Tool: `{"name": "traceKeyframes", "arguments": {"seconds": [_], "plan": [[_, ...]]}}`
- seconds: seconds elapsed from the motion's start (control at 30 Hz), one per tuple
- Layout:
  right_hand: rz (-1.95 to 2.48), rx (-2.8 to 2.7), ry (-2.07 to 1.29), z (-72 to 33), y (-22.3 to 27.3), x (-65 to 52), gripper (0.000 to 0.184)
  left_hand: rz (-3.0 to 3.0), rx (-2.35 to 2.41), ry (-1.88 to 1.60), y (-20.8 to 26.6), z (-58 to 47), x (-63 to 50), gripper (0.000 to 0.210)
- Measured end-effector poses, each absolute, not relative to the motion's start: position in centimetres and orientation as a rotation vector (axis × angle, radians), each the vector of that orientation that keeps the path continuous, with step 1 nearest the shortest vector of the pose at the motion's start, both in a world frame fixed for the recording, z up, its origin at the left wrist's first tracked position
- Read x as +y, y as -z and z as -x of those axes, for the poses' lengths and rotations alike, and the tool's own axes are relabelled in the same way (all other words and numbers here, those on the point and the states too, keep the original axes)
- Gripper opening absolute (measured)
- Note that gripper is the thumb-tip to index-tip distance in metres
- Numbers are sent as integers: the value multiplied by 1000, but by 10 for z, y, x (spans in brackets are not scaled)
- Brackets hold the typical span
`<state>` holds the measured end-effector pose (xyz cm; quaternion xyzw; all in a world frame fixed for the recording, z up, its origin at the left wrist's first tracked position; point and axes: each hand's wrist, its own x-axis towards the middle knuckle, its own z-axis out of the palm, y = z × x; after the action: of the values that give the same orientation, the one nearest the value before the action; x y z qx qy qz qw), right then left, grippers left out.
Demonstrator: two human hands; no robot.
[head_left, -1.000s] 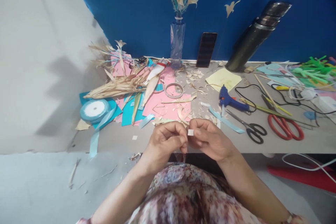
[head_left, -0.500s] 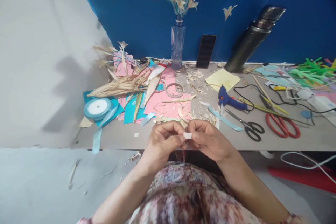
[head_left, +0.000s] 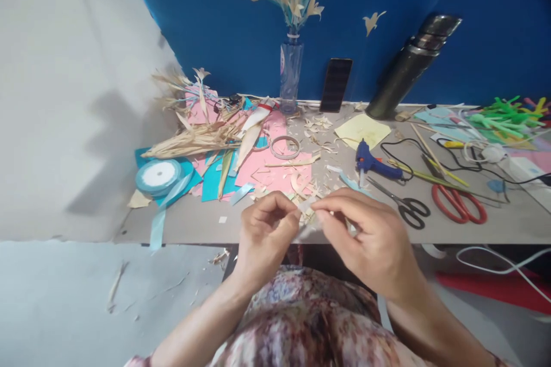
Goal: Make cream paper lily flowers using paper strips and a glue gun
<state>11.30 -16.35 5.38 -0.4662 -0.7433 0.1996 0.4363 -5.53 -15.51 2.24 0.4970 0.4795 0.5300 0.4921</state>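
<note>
A small white strip (head_left: 306,205), partly blurred, lies between my two hands over the front of the table. My left hand (head_left: 271,232) is closed, its thumb and forefinger pinching the strip's left end. My right hand (head_left: 365,235) has its forefinger and thumb close together at the other end; the exact contact there is smeared. Pale husk shavings (head_left: 310,183) are scattered just beyond my fingers. Right of my right hand lie black-handled scissors (head_left: 413,212) and red-handled scissors (head_left: 460,203).
A blue glue gun (head_left: 374,163) lies behind the scissors, its cord running right. At left are a roll of light blue ribbon (head_left: 159,176) and dried husks (head_left: 193,143). A bottle (head_left: 291,74) of husk flowers, a phone (head_left: 336,85) and a dark flask (head_left: 408,71) stand at the back.
My right hand has turned over and spread its grip, now covering part of the blue ribbon piece. The white strip has tilted and moved slightly up, away from my body.
</note>
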Motion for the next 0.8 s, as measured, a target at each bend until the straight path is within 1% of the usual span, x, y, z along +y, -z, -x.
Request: {"name": "traceKeyframes", "arguments": {"seconds": [0.1,0.17,0.4,0.6,0.7,0.8], "plan": [[1202,-1970,-296,-104,-53,-164,19,-1464,1250,-1364,-25,51,-160,17],[1245,-1991,-218,-102,-50,-162,19,-1603,1279,-1393,-26,49,-162,19],[1310,-2093,-183,-107,-46,-164,19,-1831,1321,-1389,-22,50,-164,20],[1361,-2161,-14,-106,-51,-167,20,-2055,1347,-1368,-21,50,-165,22],[1376,-2155,-11,-106,-51,-169,19,-2095,1364,-1368,-21,49,-167,23],[1348,-2168,-130,-108,-52,-171,18,-2094,1367,-1396,-20,48,-172,22]]}}
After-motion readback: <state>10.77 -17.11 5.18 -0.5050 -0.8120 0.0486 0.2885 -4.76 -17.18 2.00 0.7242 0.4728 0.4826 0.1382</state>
